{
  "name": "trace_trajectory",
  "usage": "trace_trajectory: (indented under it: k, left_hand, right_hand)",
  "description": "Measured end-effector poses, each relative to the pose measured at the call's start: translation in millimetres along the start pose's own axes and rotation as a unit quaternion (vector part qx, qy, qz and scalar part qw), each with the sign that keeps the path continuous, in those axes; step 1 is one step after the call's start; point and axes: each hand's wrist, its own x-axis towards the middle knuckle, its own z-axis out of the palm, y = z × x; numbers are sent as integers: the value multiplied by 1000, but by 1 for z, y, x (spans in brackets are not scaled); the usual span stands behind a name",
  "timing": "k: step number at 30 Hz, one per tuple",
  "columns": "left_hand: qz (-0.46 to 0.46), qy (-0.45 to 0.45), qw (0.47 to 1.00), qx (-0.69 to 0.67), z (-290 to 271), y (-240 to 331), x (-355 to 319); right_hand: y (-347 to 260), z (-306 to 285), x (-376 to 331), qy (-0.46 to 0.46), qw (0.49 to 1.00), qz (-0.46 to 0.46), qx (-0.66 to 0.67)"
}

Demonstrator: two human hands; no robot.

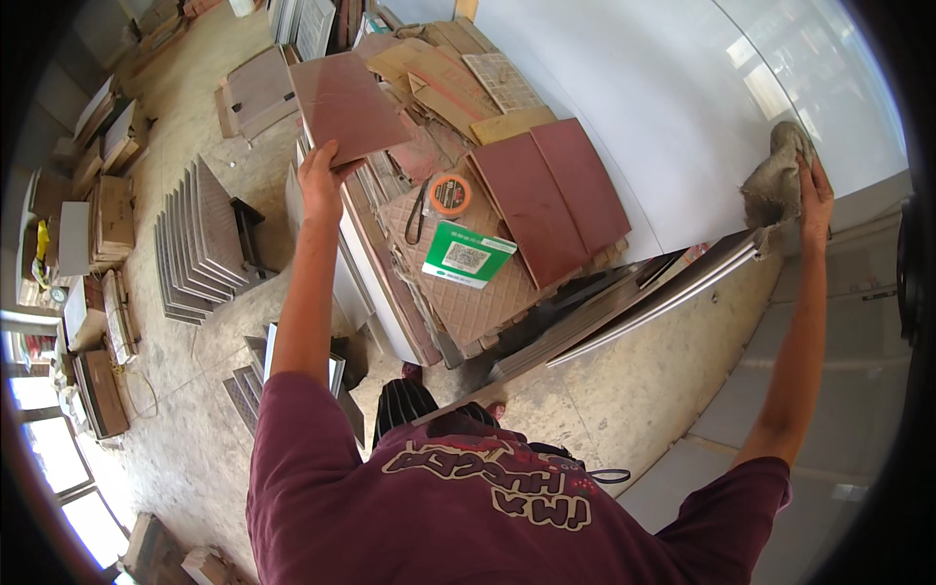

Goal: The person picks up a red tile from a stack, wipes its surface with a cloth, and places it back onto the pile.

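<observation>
From the head camera, looking down past the person's maroon shirt, both arms are stretched out and up. The left hand is clenched on the lower edge of a reddish-brown tile, holding it flat and lifted above the heap of tiles and cardboard below it. The right hand is closed around a crumpled brownish rag, which presses against a large white slab near its right edge; the slab lies tilted, and its thin lower edge shows as a pale stripe running down to the left.

Between the hands, two more reddish-brown tiles lie side by side on a pile of patterned beige tiles. Just beside them sit an orange roll of tape and a green-and-white box, both resting on the patterned tiles. To the far left, rows of grey tiles stand on edge on the concrete floor, with cartons stacked further out.

As to progress, I judge the work to be midway: one tile is in hand and off the pile, the two like it are not yet lifted, and the rag sits at one spot of the slab, with most of that white surface untouched by it. Whether the slab is already clean elsewhere cannot be told from this view.
</observation>
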Motion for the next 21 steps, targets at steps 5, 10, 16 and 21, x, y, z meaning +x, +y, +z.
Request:
trace_trajectory:
  k: [5,10,16,21]
  left_hand:
    - [56,-2,998,10,-10,50,-59]
    - [61,-34,997,-12,3,80,-129]
    - [6,-63,998,-2,33,79,-214]
    - [-57,-146,987,33,62,61,-278]
  right_hand:
    - [-11,10,-6,4,999,10,30]
    - [-29,22,-14,-6,998,12,60]
    - [-37,22,-40,22,995,8,94]
    - [-125,31,-149,29,988,-60,142]
